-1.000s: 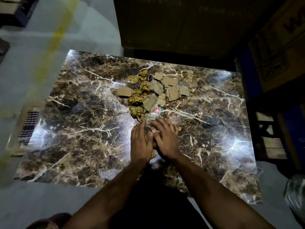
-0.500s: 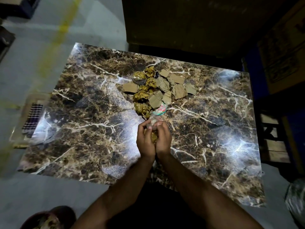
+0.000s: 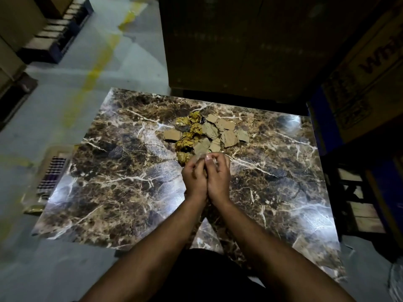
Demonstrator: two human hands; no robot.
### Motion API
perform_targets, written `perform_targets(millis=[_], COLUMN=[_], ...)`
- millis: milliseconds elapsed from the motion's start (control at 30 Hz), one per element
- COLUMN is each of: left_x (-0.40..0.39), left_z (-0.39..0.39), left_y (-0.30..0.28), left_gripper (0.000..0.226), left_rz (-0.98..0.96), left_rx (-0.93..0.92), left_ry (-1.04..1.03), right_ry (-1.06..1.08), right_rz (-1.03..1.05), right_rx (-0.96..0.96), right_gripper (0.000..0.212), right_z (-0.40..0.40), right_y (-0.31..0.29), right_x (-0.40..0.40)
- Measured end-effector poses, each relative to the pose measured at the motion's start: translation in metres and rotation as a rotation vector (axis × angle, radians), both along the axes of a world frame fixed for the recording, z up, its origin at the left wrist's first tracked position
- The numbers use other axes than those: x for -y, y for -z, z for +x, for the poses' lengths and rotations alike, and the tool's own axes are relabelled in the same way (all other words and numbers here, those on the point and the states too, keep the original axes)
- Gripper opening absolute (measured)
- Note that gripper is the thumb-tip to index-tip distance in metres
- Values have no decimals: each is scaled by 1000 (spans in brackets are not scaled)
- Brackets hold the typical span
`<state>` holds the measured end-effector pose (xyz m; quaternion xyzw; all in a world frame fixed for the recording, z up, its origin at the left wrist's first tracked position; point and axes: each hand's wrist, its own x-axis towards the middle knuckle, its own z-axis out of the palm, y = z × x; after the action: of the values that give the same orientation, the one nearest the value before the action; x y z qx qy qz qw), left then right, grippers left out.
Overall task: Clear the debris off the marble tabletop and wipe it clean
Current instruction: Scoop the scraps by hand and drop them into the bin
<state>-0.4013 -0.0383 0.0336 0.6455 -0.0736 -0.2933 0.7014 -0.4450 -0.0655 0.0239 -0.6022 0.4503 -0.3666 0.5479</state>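
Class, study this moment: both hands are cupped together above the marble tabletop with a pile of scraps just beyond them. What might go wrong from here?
1. The left hand and right hand press together round a crumpled clear wrapper; bits may slip between the fingers back onto the marble tabletop.
2. Cardboard pieces and gold foil balls lie loosely; a hasty scoop may scatter them toward the table's edge.
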Motion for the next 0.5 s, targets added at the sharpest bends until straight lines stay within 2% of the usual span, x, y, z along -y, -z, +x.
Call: perform_targets(millis=[67,100,200,233,333,500], left_x=[1,2,2,0,-6,-8], left_z=[1,2,4,4,0,17], left_y=[-6,-4,4,7,-15,-14], left_gripper=[6,12,65,70,48,67], left_rz=[-49,-68,-78,-79,-128,-196], left_rx=[-62,-124,-291,-284,-253,-315], left_ry=[-15,-27,10,67,156,235], right_ry=[-6,-13,-36,-40,-58,-56], right_rz=[-11,-10,-22,-20,4,99], right_rx=[10,20,32,32,25,15], right_gripper=[5,7,26,30,31,31], right_z=[-1,-2,-5,-6,-8,-11], right_y=[-7,-10,-11,-12,-15,-17], right_x=[2,2,4,4,8,18])
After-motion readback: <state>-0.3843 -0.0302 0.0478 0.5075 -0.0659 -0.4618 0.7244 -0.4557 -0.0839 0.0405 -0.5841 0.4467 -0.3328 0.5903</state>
